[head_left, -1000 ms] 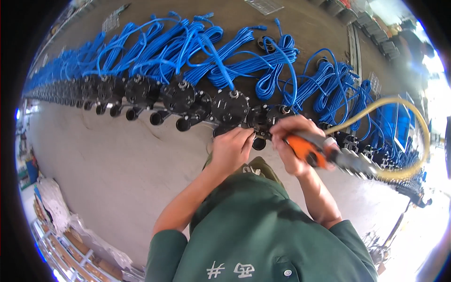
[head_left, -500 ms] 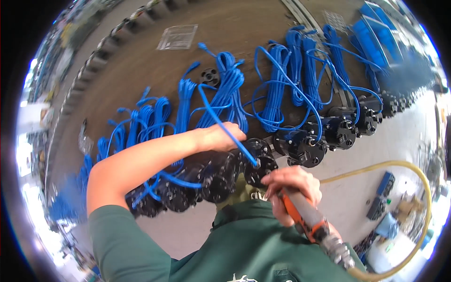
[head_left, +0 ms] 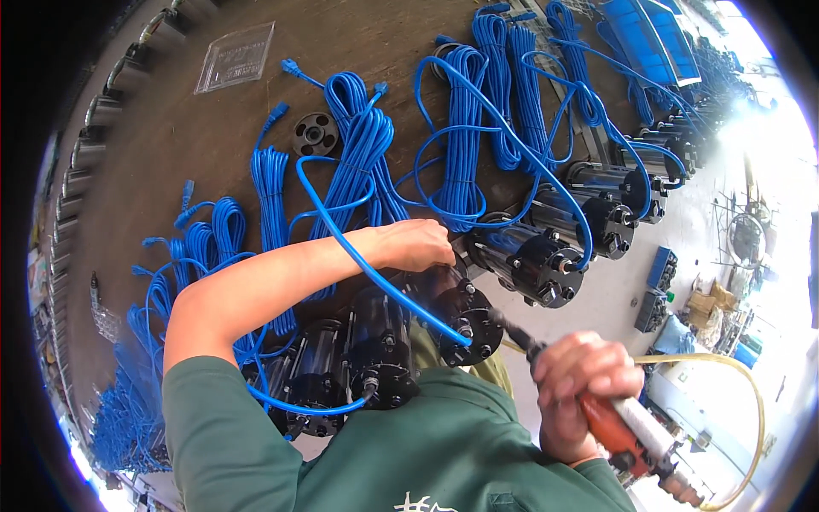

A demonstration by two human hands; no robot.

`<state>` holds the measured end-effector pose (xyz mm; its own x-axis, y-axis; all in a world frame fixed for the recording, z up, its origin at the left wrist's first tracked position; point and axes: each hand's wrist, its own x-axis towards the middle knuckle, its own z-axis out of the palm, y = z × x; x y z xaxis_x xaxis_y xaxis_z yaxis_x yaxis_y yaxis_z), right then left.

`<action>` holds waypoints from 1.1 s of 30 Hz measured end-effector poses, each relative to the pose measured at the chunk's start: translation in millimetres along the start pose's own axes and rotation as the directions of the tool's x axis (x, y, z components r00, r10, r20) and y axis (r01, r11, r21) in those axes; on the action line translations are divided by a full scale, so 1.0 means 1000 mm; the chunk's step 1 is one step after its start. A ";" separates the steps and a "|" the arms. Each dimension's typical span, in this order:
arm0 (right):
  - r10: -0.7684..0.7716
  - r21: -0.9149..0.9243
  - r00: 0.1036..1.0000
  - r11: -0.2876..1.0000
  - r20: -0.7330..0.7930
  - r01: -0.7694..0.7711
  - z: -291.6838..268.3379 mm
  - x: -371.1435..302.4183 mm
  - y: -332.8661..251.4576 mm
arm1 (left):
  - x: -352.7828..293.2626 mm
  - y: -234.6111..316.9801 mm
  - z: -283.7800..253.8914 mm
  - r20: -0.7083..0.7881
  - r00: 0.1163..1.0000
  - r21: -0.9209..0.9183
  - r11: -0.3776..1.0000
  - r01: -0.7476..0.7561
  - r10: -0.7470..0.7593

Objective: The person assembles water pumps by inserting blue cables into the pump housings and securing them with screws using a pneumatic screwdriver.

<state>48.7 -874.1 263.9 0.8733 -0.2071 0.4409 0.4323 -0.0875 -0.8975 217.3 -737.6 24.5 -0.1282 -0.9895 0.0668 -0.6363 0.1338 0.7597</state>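
My right hand (head_left: 580, 384) is wrapped round an orange-and-silver air screwdriver (head_left: 627, 431). Its dark bit reaches the right edge of a black cylindrical housing (head_left: 467, 311); whether it touches a screw there is hard to tell. My left hand (head_left: 418, 246) is closed at the far end of that same housing, its fingertips curled down and partly hidden. From the housing's round end cap a blue cable (head_left: 375, 277) runs up over my left forearm to a coiled blue cable bundle (head_left: 354, 162) on the brown table.
Similar housings stand along the table edge on both sides, one (head_left: 542, 260) at the right and one (head_left: 381, 350) at the left. A yellowish air hose (head_left: 755, 392) loops at right. Further back lie a black round disc (head_left: 316, 134), a clear plastic tray (head_left: 236, 58) and blue bins (head_left: 653, 43).
The air screwdriver has swung outward to the right, so its bit now points at the cap's right edge. My view has shifted; my left hand stays by the same housing.
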 end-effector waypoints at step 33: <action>0.015 0.082 0.987 0.996 0.159 -0.028 0.045 -0.016 -0.015 | -0.084 0.045 0.069 -0.475 0.859 -0.102 0.981 0.163 -0.192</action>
<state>38.1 -826.0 270.4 0.9043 -0.0508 0.4239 0.4244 -0.0010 -0.9055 146.4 -645.0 8.4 0.3733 -0.9015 0.2188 -0.5679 -0.0355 0.8224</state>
